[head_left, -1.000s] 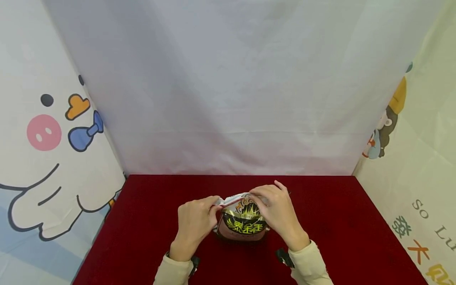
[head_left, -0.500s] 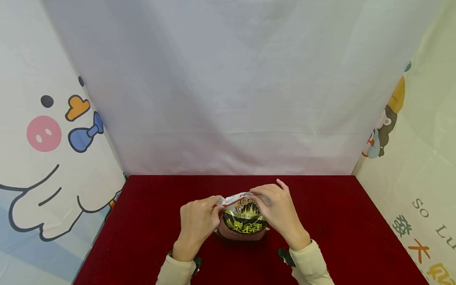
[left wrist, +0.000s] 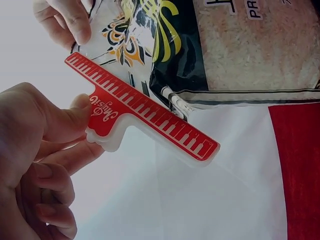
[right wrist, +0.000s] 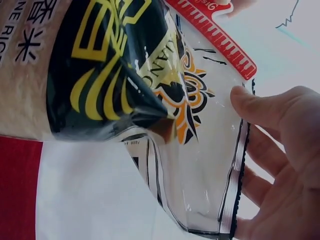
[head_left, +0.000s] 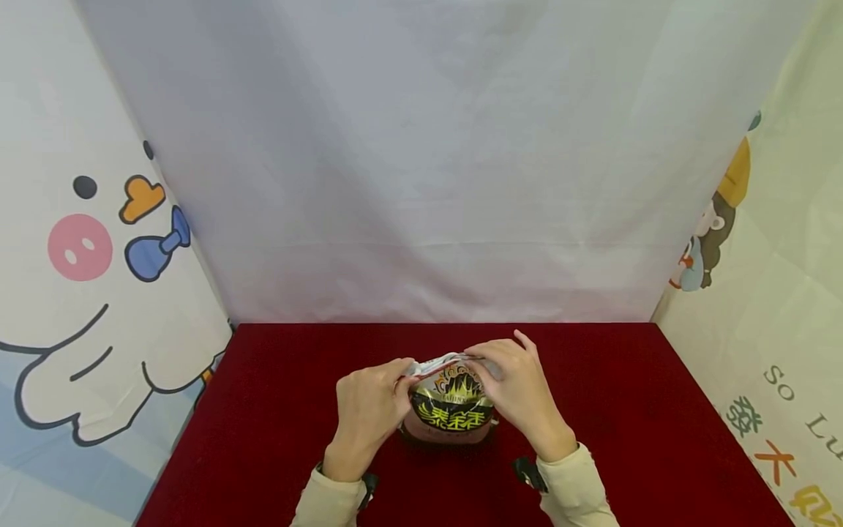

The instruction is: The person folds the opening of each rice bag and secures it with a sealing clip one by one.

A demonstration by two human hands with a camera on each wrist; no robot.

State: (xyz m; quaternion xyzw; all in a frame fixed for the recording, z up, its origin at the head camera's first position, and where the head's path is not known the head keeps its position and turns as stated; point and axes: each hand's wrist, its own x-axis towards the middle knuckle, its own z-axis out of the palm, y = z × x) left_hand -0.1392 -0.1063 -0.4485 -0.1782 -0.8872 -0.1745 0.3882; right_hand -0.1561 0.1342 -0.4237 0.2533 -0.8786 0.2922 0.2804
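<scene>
A clear bag of rice (head_left: pixel 451 421) with black-and-yellow printing stands on the red table, its top raised between both hands. My left hand (head_left: pixel 370 406) pinches the handle of a red-and-white bag clip (left wrist: pixel 142 107) printed with piano keys. In the left wrist view, the clip lies slantwise across the bag's top part. My right hand (head_left: pixel 522 388) pinches the bag's top edge between thumb and fingers, as the right wrist view shows. There the clip's far end reaches close to the right thumb (right wrist: pixel 260 107). How far its jaws stand apart cannot be made out.
The red tabletop (head_left: pixel 296 351) spreads around the bag. Behind it hangs a plain pale cloth (head_left: pixel 421 183). Printed cloths with cartoon figures flank the table, a white one (head_left: pixel 79 329) on the left and a cream one (head_left: pixel 777 293) on the right.
My left hand has shifted slightly to the right, along the bag's top. The right hand has stayed nearly in place, and the bag has hardly moved.
</scene>
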